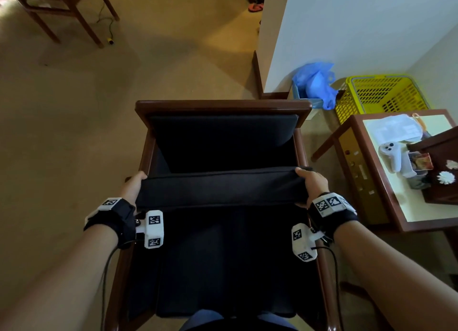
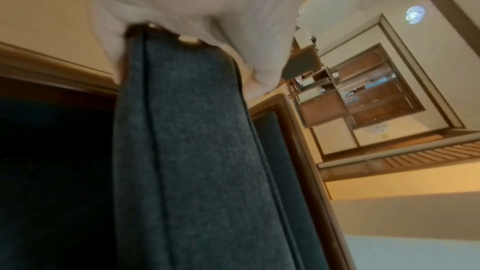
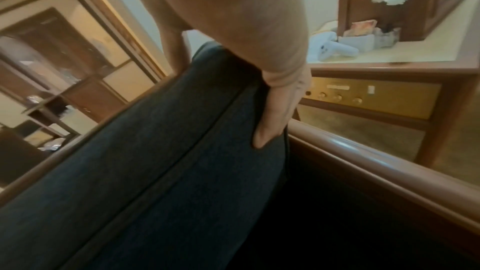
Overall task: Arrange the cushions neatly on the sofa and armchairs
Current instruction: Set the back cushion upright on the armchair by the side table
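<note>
Dark grey woven cushion point(image 1: 219, 188) held edge-up across the middle of a wooden armchair point(image 1: 223, 105), between the armrests and lifted off the seat at its far side. Left hand point(image 1: 133, 185) wrapped over the cushion's left end, right hand point(image 1: 311, 182) over its right end; both grips closed on the fabric. A second dark cushion point(image 1: 223, 142) already upright against the chair back. Judged roughly midway for this chair: back cushion looks set, seat cushion not yet laid flat and squared to the frame; sofa and any other armchairs out of view, so overall progress unclear. Head view alone gives the full layout: chair, side table point(image 1: 406, 182) just to the right with a white controller point(image 1: 392, 156), yellow basket point(image 1: 381, 95) and blue bag point(image 1: 316, 83) by the wall. Right wrist view alone shows the thumb point(image 3: 270, 128) pressed into the cushion's side and the piping seam. Left wrist view shows the weave close up, the fingers blurred.
</note>
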